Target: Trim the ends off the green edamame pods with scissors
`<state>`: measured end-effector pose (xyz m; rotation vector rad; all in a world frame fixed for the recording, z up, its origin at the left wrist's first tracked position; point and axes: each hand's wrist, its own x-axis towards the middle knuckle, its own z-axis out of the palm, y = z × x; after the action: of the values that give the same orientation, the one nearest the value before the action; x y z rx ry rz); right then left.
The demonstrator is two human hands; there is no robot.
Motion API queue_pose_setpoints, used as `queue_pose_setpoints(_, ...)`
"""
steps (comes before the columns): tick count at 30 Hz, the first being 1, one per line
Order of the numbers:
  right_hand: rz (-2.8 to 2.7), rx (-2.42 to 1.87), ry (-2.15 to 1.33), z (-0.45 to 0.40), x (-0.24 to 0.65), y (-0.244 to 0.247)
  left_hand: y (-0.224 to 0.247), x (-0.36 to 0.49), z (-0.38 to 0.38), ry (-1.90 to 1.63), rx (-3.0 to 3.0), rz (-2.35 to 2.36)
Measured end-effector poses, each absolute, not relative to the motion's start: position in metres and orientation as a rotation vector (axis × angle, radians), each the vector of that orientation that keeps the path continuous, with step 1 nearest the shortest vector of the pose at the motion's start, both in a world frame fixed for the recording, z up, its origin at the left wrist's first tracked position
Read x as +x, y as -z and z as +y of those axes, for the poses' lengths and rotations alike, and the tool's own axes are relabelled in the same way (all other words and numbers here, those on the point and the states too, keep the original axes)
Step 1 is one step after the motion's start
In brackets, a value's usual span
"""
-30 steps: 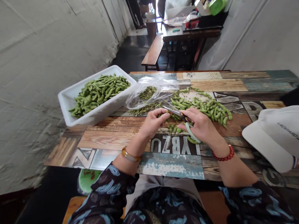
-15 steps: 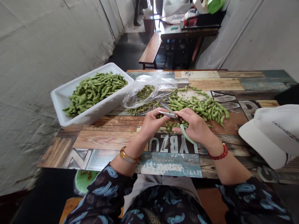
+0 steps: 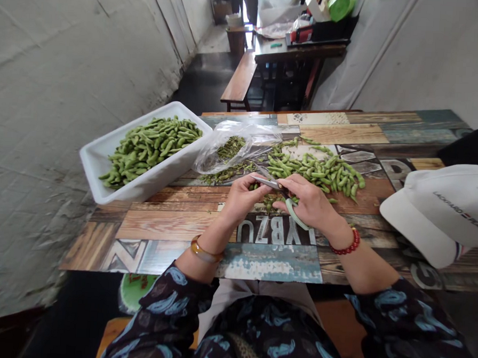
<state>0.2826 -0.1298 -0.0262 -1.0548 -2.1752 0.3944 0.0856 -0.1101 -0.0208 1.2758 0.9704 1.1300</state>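
Observation:
My right hand (image 3: 312, 201) grips a pair of scissors (image 3: 292, 209) with pale green handles, its blades pointing left. Close beside the blades, my left hand (image 3: 242, 198) is closed in a pinch on an edamame pod (image 3: 254, 187), mostly hidden by the fingers. Just beyond the hands lies a loose pile of edamame pods (image 3: 315, 171). Left of that pile, a clear plastic bag (image 3: 208, 153) holds green trimmings (image 3: 231, 148), with more scraps spilled in front of it. A white tub (image 3: 153, 180) heaped with pods (image 3: 155, 142) stands at the table's left.
A white cap (image 3: 429, 210) rests on the right of the patterned wooden table (image 3: 168, 223), with a dark item (image 3: 465, 148) behind it. Farther off are a bench (image 3: 240, 80) and a second table (image 3: 289, 52) loaded with goods. A wall (image 3: 46, 110) runs along the left.
Both hands keep almost the same pose, scissors and pod still held. The view has shifted slightly. A person's leg seen at the far back is no longer in the same place.

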Motion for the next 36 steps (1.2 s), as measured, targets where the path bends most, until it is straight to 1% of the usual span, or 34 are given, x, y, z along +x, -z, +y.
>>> queue_pose_setpoints(12,-2.265,-1.158,-0.336,-0.134,0.286,0.017,0.022,0.083,-0.105,-1.121,1.356,0.978)
queue_pose_setpoints(17,-2.285,-1.161,-0.338,-0.133,0.288,0.019,0.023,0.080,-0.102,-1.134,1.374,1.070)
queue_pose_setpoints(20,-2.245,-1.174,-0.329,-0.130,0.290,0.022,0.022,0.079,-0.102,-1.137,1.208,1.053)
queue_pose_setpoints(25,-2.083,-1.210,-0.320,-0.124,0.293,0.028,0.016,0.079,-0.102,-1.137,0.815,0.867)
queue_pose_setpoints(36,-2.171,-1.129,-0.331,-0.132,0.284,0.024,0.014,0.078,-0.101,-1.105,0.567,0.765)
